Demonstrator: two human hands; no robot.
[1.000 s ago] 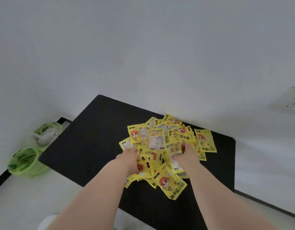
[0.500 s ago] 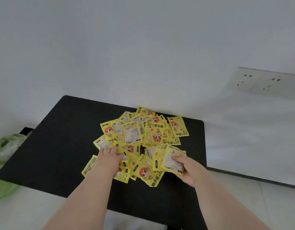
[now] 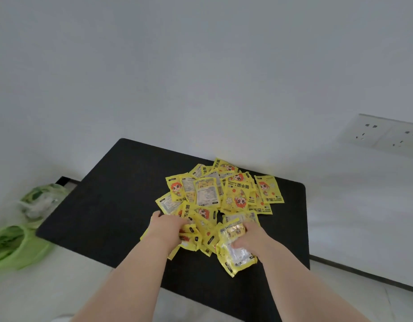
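Observation:
A heap of several yellow hand-warmer packets (image 3: 224, 194) with a cartoon face lies on a black table (image 3: 112, 201). My left hand (image 3: 164, 227) rests palm down on the near left part of the heap, its fingers curled into the packets there. My right hand (image 3: 253, 238) grips a small stack of packets (image 3: 235, 249) at the near right of the heap, thumb on top, their printed backs facing up.
A white wall stands right behind the table, with a double socket plate (image 3: 384, 133) at the right. Green plastic bags (image 3: 17, 242) lie on the floor left of the table. The table's left half is bare black surface.
My right hand, which held packets lifted at the right, has come back down and left onto the near edge of the heap. The left hand stays on the heap. The camera view shifted.

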